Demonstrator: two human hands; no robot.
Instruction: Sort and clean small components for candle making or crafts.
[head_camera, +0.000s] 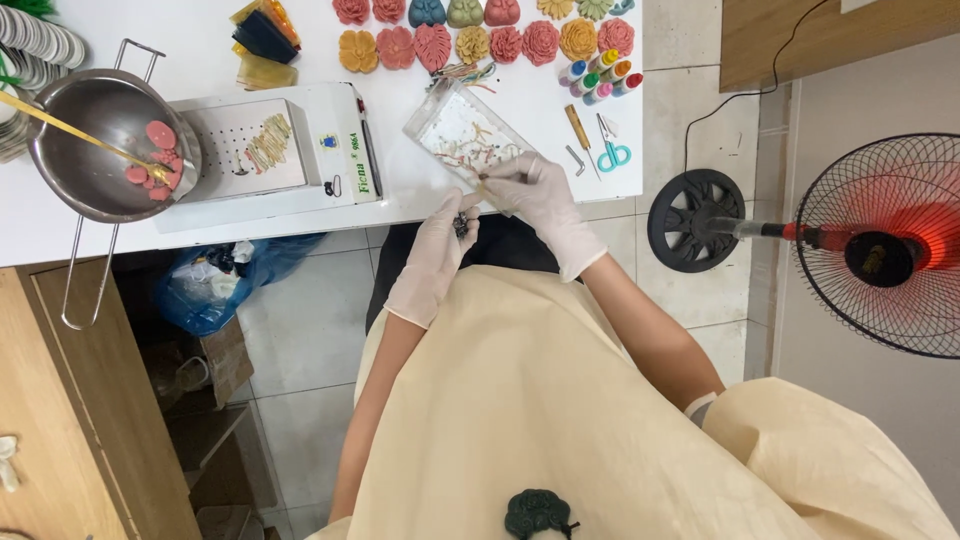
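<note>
Two gloved hands at the edge of a crowded craft table

Both hands meet just off the white table's (60, 225) near edge. My left hand (435, 255) is pinched shut on a small dark piece (461, 225), too small for me to tell what it is. My right hand (535, 195) is closed on a thin stick-like piece (487, 189) at the open end of the clear plastic bag (462, 133), which lies tilted on the table with many small coloured bits inside.

To do this step well, I judge the left hand should hold the dark piece steady over the lap while the right draws slowly, so the bag does not slide or spill.

Nearby lie turquoise scissors (613, 152), little paint bottles (598, 78), rows of flower-shaped pieces (490, 35), a white machine (270, 150) and a steel pan (105, 145) holding pink discs. An electric fan (885, 245) stands on the floor at right.
</note>
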